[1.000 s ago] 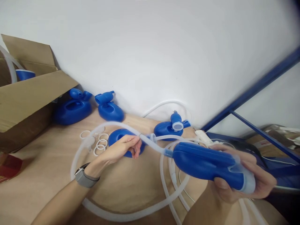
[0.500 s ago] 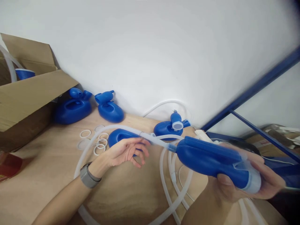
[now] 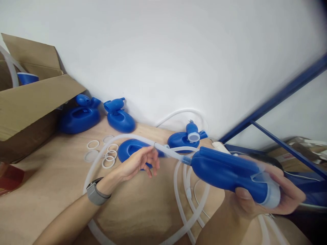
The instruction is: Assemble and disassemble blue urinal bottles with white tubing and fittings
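My right hand (image 3: pixel 270 194) grips a blue plastic urinal funnel (image 3: pixel 219 172), held sideways, with a translucent white rim and flap at its wide end. Its narrow end is joined to a translucent white hose (image 3: pixel 168 150), which loops round to the left and down over the table. My left hand (image 3: pixel 140 160), wearing a grey wristband, hovers beside the hose with fingers apart and loosely bent. Nothing shows in it; whether the fingertips touch the hose I cannot tell. Partly hidden behind this hand lies a blue urinal bottle (image 3: pixel 125 149).
More blue urinal bottles (image 3: pixel 121 121) with funnels stand along the wall. Several white rings (image 3: pixel 108 162) lie left of centre. An open cardboard box (image 3: pixel 38 105) stands at left, a red object (image 3: pixel 10 177) below it. A blue metal frame (image 3: pixel 276 102) runs along the right.
My left hand has drawn slightly back to the left and its fingers have curled in a little. The funnel in my right hand has shifted slightly left.
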Demonstrator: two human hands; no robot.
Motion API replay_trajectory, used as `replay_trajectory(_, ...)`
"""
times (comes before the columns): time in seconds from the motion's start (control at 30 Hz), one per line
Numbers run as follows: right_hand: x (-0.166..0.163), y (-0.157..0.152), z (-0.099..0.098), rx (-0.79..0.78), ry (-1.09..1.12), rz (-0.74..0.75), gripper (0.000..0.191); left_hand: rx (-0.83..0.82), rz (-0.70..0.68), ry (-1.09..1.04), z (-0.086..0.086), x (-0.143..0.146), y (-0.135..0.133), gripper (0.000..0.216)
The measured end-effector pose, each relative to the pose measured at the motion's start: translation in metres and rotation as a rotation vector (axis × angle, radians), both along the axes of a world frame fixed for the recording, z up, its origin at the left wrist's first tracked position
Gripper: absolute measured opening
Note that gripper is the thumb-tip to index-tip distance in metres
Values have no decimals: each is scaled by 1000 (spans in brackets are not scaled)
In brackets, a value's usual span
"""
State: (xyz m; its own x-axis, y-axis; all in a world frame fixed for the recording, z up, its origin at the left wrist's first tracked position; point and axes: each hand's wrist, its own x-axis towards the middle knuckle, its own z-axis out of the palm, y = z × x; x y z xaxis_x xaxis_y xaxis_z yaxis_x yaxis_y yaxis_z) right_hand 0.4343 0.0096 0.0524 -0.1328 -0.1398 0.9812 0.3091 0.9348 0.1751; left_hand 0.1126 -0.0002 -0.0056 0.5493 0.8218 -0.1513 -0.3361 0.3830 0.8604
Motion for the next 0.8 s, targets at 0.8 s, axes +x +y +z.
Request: replay_trajectory(0.8,-24,-15,-9,-230,33,-29,77,-103,-27,78,12,6,-14,64)
